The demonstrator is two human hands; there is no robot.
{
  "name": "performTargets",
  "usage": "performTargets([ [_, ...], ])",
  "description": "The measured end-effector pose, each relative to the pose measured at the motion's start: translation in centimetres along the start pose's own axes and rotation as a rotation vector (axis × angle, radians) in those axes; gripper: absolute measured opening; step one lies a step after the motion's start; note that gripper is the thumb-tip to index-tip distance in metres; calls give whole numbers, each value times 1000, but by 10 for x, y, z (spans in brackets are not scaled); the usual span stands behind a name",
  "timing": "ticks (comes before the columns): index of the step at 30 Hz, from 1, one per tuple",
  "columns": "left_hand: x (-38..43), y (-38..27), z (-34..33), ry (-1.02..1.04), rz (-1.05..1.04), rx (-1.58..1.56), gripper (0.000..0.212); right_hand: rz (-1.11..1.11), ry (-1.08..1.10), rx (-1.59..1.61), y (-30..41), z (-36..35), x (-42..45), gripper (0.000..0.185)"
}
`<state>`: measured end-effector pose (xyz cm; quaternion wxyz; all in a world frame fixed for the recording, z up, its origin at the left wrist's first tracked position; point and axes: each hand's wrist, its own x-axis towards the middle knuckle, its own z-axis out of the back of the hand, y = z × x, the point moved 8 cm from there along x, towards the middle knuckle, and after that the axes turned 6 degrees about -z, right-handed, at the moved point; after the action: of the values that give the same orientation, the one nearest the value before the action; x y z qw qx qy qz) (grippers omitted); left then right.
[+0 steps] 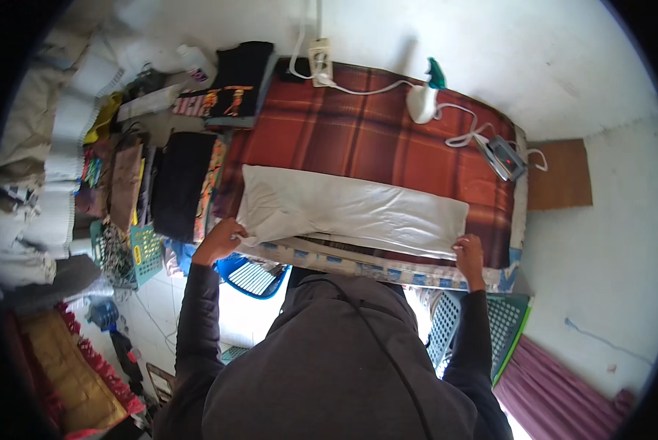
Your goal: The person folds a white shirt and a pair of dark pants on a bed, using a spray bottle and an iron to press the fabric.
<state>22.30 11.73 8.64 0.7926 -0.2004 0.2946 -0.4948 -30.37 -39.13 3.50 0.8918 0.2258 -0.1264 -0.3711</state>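
Observation:
A long white cloth point(356, 206), partly creased, lies across the red plaid cover point(340, 137) of the ironing surface. My left hand point(221, 239) pinches its near left corner at the front edge. At the opposite end, my right hand point(468, 253) grips the near right corner. The cloth's near edge bows up slightly between the two hands. Beyond its right end an electric iron point(503, 158) rests on the cover, with a small red light showing. A white spray bottle point(421, 103) with a green trigger head stands toward the back.
A power strip point(321, 61) with a white cord sits at the wall. Folded dark clothes point(181, 184) are stacked left, with a black printed garment point(240, 82) behind. A blue basket point(255, 278) is below the front edge; a green perforated basket point(505, 319) stands lower right.

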Motion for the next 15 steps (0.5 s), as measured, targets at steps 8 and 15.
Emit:
performTargets([
  [8, 86, 37, 36, -223, 376, -12, 49, -410, -102, 279, -37, -18, 71, 41],
  [15, 144, 77, 50, -560, 174, -117, 27, -384, 47, 140, -64, -37, 123, 41],
])
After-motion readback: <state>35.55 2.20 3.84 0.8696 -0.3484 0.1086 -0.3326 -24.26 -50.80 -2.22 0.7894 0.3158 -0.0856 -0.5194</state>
